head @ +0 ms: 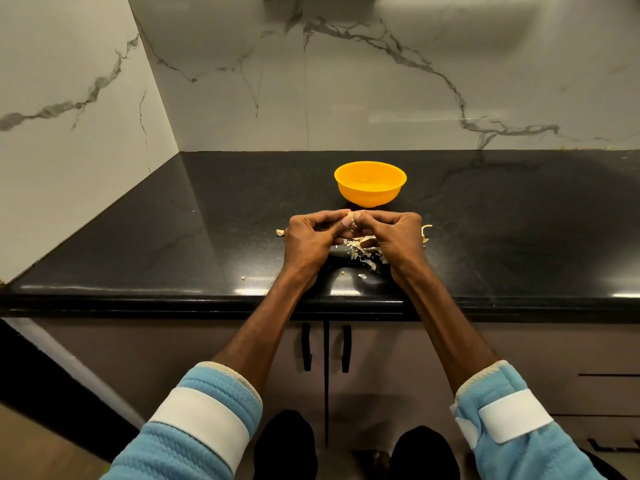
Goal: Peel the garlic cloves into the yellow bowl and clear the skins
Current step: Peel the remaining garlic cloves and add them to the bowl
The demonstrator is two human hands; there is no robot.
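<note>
Left grip and right grip meet over the middle of the counter, knuckles up and fingers curled inward. Between them they pinch one small garlic clove. The thumbs and fingertips of both press on it from either side, and a pale flap of skin stands out where they touch. The clove is held just above the counter, a little nearer than the yellow bowl and apart from it.

The bowl stands upright on the dark, speckled counter, just beyond the grips and in line with them. What it holds cannot be told from this angle.

Under and between the grips lies a loose pile of garlic skins, pale and curled, spreading toward the near edge. A single scrap lies just left of the left grip, and another curled piece lies just right of the right grip. A few crumbs sit nearer the counter's front edge.

Both forearms reach in from the near side, in light blue sleeves with white bands. A veined marble wall rises at the far side and along the left. Below the counter are cabinet doors with two black handles.
</note>
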